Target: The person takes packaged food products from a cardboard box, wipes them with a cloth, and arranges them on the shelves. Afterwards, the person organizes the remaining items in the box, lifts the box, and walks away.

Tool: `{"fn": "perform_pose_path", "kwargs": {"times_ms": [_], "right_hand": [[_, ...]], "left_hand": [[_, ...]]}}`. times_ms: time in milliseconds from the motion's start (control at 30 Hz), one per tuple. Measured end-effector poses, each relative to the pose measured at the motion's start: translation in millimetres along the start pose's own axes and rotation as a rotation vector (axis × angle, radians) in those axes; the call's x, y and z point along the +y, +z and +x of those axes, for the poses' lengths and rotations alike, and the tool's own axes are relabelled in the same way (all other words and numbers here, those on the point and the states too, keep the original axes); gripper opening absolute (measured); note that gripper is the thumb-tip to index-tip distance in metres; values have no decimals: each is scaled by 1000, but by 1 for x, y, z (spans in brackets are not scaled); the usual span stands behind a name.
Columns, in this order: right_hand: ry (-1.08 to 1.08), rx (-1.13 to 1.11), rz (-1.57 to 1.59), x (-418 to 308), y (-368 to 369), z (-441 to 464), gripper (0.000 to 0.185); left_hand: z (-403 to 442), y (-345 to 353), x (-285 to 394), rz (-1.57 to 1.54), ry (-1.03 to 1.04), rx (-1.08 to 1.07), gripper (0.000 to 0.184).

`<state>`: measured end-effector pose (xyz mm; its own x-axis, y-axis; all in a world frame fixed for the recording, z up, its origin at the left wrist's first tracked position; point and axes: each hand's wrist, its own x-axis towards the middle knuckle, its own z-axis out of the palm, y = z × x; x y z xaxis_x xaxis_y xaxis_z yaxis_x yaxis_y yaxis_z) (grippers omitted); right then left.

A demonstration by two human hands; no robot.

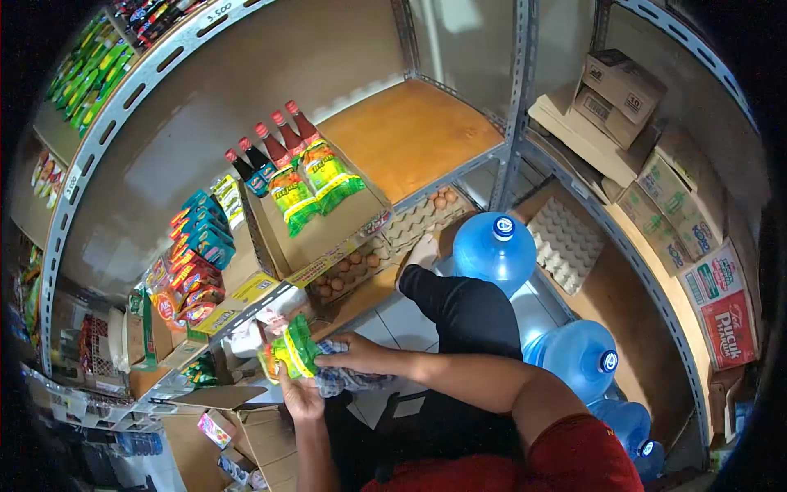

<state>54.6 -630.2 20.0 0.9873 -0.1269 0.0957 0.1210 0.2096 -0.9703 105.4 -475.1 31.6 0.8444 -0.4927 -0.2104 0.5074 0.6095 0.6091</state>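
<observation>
While the person sits with dark-trousered legs bent, both hands are in use before a metal-framed wooden shelf. Left hand: fingers and thumb closed on the lower edge of a green-and-yellow glossy plastic packet, which is held up, tilted, just in front of the shelf edge. Right hand: closed on a bunched blue-and-white checked cloth, fingers at the packet's side. On the shelf: one shallow brown cardboard tray, containing two like green-and-yellow packets leaning side by side, with five red-capped bottles in a row behind them. Beneath: grey moulded egg trays with brown eggs. Beside the leg: one large translucent blue water jug. Lower left: an open brown cardboard box.
</observation>
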Motion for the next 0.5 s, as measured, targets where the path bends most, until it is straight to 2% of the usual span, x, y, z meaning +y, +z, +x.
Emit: {"fn": "perform_pose_path", "kwargs": {"times_ms": [33,100,167,300,367,400,433,500], "right_hand": [[-116,-13,-55,6,1,1,50],[-48,-71,-141,-8,-2,-3,51],[-217,-102,-177,0,-4,0,52],[-264,-37,-209,-6,-15,-1,55],[-62,-113,-332,-23,-21,-8,61],[-181,6,-293,-21,-16,-6,62],[-185,0,-294,-21,-20,-7,62],[262,-224,-526,-68,-30,-14,54]], "left_hand": [[2,-4,-4,2,-3,0,41],[5,-7,-11,-97,-70,-22,41],[1,-5,-11,-105,-79,35,41],[-1,-7,-4,-37,-138,-58,42],[-4,-2,1,8,-180,-77,43],[-10,12,6,141,-213,-31,45],[-12,19,9,272,-245,14,46],[-13,15,15,352,-262,-11,46]]}}
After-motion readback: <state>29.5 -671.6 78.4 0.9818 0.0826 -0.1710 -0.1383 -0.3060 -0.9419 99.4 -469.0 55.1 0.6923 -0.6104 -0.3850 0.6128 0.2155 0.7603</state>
